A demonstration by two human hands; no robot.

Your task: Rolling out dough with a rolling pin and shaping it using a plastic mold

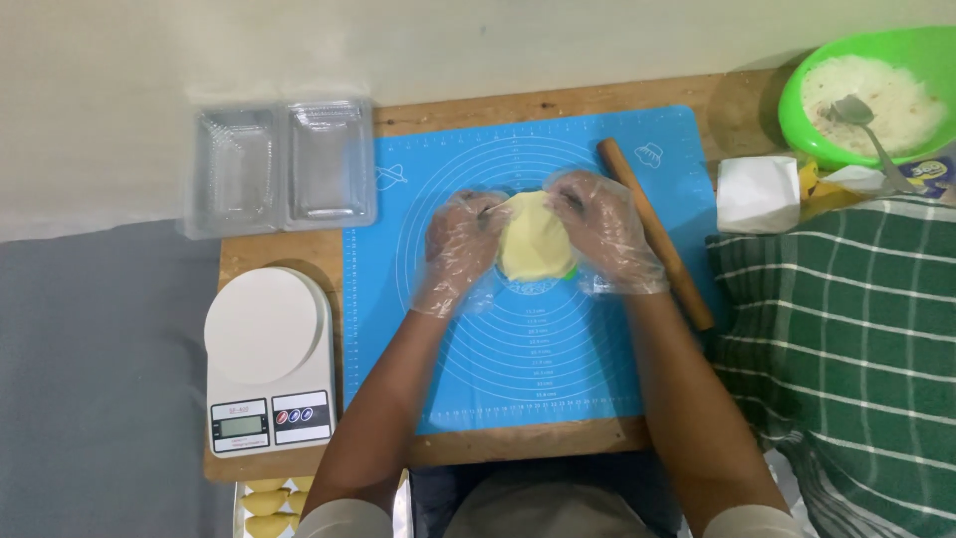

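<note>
Dough (535, 247) on mat (597, 379) — scale (267, 359) left, rolling pin (657, 239) right, bowl (797, 110) beyond.

Both my hands are covered in thin, clear plastic gloves, loose and crinkled, so the film bunches in small folds over my left hand (458, 251) and my right hand (604, 237). The gloves end just past the wrists with baggy, open cuffs. My forearms are bare below that. Near my elbows, pale, light-coloured short sleeves (344, 518) show at the bottom edge.
</note>
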